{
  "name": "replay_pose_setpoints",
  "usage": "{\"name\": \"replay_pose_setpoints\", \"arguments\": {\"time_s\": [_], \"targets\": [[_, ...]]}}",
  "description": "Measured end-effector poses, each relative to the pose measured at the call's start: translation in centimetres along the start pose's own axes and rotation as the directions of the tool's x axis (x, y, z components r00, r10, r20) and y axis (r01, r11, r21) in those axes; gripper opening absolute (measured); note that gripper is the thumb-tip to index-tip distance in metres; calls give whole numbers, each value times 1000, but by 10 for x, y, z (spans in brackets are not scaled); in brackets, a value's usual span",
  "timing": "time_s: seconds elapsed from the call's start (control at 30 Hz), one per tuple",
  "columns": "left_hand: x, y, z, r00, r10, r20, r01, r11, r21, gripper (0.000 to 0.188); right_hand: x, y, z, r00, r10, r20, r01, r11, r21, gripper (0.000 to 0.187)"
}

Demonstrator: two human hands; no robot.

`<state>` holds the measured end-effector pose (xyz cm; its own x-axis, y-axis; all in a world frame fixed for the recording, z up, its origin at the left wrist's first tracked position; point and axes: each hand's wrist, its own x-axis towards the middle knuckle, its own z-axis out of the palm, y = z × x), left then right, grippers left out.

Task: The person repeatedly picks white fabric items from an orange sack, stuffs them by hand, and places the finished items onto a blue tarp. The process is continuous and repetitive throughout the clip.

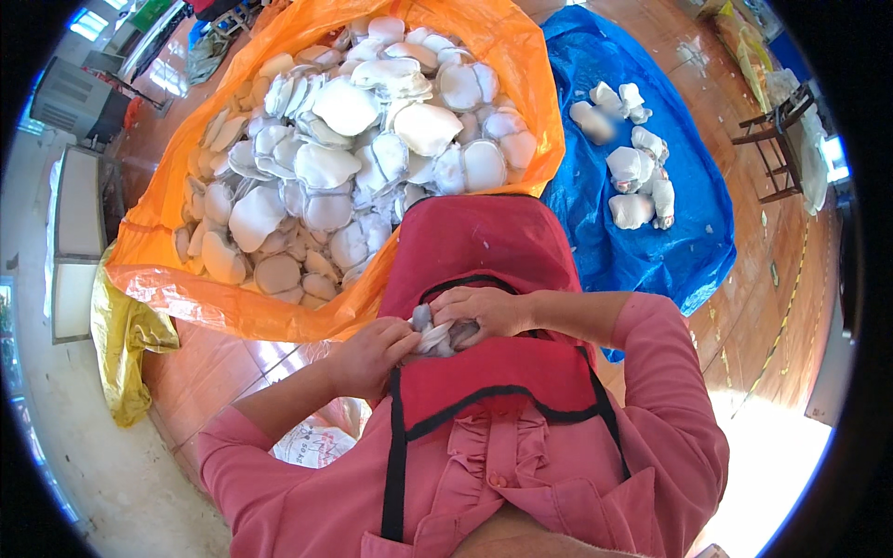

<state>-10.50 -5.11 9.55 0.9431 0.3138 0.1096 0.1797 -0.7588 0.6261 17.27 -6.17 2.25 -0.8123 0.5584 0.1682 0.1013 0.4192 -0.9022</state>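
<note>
Over my lap, on the red apron [484,246], both my hands work on one small bundle of white and grey soft pads [433,340]. My left hand [376,353] closes on its left side, thumb and fingers pressed in. From above and the right, my right hand [486,312] curls its fingers around it. Much of the bundle is hidden by the fingers. Ahead and to the left lies a big heap of white, rounded, cup-like pads [346,107], many nested in stacks, in an orange plastic sheet [307,321].
A blue plastic sheet [642,265] at the right front bears several tied white bundles [631,167]. A wooden chair [779,153] stands farther right. On the left are a yellow sack [121,344] and a white wall [84,446]. A printed white bag [312,445] lies by my left arm.
</note>
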Motion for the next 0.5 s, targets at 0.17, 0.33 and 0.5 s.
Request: {"name": "replay_pose_setpoints", "arguments": {"time_s": [0.17,0.33,0.5], "targets": [[-7,-23,15,985,150,-83,-141,984,105,56,3,3,5,999,34,-18,-33,999,37,53],[4,-27,15,986,146,-85,-134,981,140,47,-1,1,5,997,27,-72,-26,999,21,56],[12,-34,14,983,131,-130,-110,981,159,49,0,-1,11,973,103,-208,-102,995,19,59]]}}
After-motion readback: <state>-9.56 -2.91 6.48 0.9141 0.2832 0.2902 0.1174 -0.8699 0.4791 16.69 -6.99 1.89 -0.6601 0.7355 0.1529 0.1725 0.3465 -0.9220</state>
